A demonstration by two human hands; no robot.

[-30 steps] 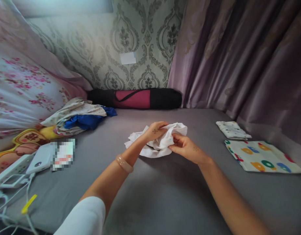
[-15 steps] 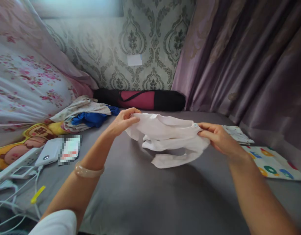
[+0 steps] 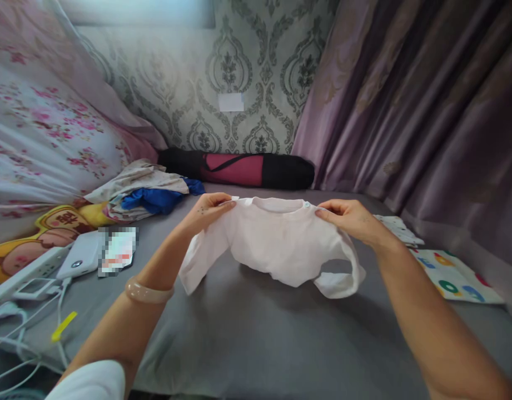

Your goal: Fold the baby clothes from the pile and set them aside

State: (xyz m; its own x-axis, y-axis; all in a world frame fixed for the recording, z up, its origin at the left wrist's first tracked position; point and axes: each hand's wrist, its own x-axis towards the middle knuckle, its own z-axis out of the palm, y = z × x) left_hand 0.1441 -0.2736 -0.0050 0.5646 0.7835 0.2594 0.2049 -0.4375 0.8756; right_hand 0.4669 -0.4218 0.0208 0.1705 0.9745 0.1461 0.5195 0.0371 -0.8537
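The one white garment (image 3: 276, 239), bunched a second ago, now hangs spread between two hands above the gray bedsheet (image 3: 247, 339). The left hand (image 3: 209, 212) pinches one shoulder between thumb and fingers; the right hand (image 3: 351, 219) pinches the other, beside one small round fastener (image 3: 307, 204). The soft, matte fabric has one curved neckline and two long sleeves: one hangs straight, one bends into a loop. One smooth ring-shaped bracelet (image 3: 149, 291) encircles the left forearm. I count two flat, folded printed cloths (image 3: 458, 280) at right and one cylindrical bag (image 3: 234, 169) along the wall.
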